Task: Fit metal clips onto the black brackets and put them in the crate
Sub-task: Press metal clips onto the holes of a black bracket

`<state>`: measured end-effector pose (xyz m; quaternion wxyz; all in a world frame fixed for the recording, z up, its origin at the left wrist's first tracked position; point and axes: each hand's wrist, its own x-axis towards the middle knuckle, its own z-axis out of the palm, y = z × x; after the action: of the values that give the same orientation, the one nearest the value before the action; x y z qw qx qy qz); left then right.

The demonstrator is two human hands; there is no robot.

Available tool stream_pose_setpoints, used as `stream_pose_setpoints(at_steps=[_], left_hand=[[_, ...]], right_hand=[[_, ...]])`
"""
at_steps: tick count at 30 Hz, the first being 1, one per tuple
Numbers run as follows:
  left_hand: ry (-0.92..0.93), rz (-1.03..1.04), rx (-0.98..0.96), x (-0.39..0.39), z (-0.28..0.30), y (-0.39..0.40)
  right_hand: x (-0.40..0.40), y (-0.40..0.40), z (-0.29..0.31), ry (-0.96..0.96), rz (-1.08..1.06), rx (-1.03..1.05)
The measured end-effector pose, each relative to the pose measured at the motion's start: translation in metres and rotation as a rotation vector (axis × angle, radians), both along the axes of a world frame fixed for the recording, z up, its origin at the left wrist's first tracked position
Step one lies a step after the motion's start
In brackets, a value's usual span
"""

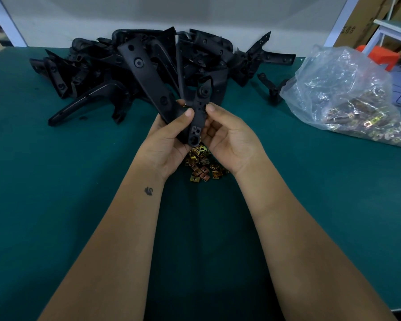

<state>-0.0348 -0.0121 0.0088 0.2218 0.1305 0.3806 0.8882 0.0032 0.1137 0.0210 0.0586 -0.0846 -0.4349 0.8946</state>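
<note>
I hold a black bracket [148, 77] up over the green table [56, 181]. My left hand [169, 140] grips its lower part from the left, thumb across the front. My right hand [227, 137] pinches the narrow arm of the bracket from the right, thumb near its edge. Just below my hands lies a small heap of brass-coloured metal clips [203, 166], partly hidden by my palms. A large pile of black brackets [116, 72] lies at the back of the table. No crate is in view.
A clear plastic bag of clips [347, 96] slumps at the right side of the table. One loose bracket [273, 86] lies beside it. A white wall panel stands behind the pile; an orange stool [380, 56] and cardboard boxes are beyond the table's right edge.
</note>
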Motion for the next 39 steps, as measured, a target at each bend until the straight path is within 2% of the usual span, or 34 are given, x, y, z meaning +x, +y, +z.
stream_pose_setpoints(at_steps=[7,15,19,27,31,35,39], left_hand=[[0.05,0.07,-0.047,0.001,0.0,0.001],[0.07,0.059,-0.022,0.0,-0.002,0.004],[0.086,0.087,-0.07,0.0,-0.003,0.005],[0.033,0.065,-0.019,-0.002,-0.002,0.002],[-0.065,0.122,0.077,-0.008,-0.003,-0.003],[-0.266,0.254,0.267,-0.013,-0.002,-0.008],[-0.327,0.279,0.337,-0.012,0.0,-0.009]], right_hand=[[0.002,0.0,0.003,0.011,-0.028,0.118],[0.001,-0.003,0.005,0.036,-0.019,0.096],[0.001,-0.008,0.005,0.022,-0.007,0.143],[0.001,-0.01,0.008,0.071,-0.051,0.268],[-0.001,-0.006,0.006,0.039,-0.116,0.516],[0.002,0.007,0.004,-0.038,-0.185,1.101],[0.005,0.016,0.007,-0.208,-0.062,1.508]])
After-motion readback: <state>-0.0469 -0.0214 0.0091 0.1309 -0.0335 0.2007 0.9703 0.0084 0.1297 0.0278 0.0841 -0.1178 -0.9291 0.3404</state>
